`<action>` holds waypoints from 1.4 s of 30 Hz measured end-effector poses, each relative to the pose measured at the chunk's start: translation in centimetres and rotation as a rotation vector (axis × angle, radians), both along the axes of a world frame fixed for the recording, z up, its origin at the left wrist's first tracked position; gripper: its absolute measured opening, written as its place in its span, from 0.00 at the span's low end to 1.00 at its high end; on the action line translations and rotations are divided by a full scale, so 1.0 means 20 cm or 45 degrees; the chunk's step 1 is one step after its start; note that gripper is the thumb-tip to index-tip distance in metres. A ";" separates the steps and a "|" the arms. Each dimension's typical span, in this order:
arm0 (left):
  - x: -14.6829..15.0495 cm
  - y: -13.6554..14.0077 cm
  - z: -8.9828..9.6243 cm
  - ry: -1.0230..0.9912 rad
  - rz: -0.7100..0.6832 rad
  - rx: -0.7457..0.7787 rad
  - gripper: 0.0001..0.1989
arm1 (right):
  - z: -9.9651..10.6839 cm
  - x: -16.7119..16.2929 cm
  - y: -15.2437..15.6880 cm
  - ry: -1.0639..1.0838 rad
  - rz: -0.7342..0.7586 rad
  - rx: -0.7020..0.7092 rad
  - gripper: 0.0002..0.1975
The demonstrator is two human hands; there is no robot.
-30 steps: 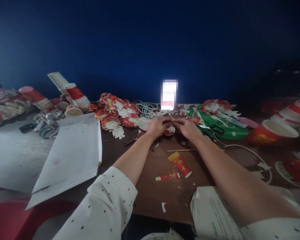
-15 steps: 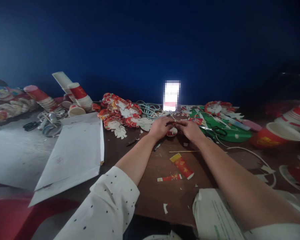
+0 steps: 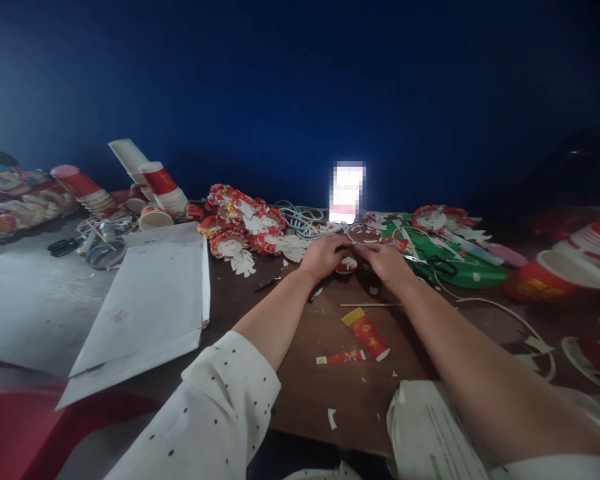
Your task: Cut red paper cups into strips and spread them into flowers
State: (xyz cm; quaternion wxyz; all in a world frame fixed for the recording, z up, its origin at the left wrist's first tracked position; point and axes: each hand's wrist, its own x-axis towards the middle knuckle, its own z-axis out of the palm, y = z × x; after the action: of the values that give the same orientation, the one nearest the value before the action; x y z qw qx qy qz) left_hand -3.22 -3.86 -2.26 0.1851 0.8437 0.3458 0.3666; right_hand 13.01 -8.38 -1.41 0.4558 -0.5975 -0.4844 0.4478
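My left hand [image 3: 326,255] and my right hand [image 3: 383,259] meet over the far middle of the brown table, fingers bent and pinched together. What they pinch is too small and too hidden to make out. Just below the fingertips lies a small red-and-white round piece [image 3: 347,265], partly covered by the hands. A thin stick [image 3: 370,305] lies closer to me. Nearer still are a red-and-yellow piece cut from a paper cup [image 3: 367,335] and a narrow red strip [image 3: 341,357]. Dark-handled scissors [image 3: 440,267] rest right of my right hand on green material [image 3: 480,272].
A glowing phone [image 3: 347,193] stands behind my hands. Red-and-white paper crafts [image 3: 243,223] and coiled pale cable [image 3: 300,219] lie left of it. White board [image 3: 145,300] covers the left side. Stacked paper cups [image 3: 163,190] stand far left; a large red cup [image 3: 555,277] is at right.
The whole view has shifted slightly, so things sit a little further right. My hands stay together in nearly the same pinched pose.
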 end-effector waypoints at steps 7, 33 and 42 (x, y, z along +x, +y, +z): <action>0.00 -0.01 0.00 -0.010 -0.012 0.008 0.09 | 0.01 -0.01 -0.01 -0.097 0.004 0.017 0.17; -0.05 0.01 0.05 -0.049 0.004 -0.427 0.12 | -0.05 0.02 0.03 -0.359 -0.112 0.112 0.17; -0.03 0.02 0.00 -0.025 0.001 -0.317 0.12 | -0.05 0.02 0.03 -0.255 -0.079 0.077 0.20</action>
State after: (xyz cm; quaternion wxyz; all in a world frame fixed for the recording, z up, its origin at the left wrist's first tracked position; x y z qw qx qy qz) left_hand -3.80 -3.49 -2.22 0.2918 0.8104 0.3870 0.3292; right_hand 13.33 -7.85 -2.48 0.4365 -0.6400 -0.5221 0.3569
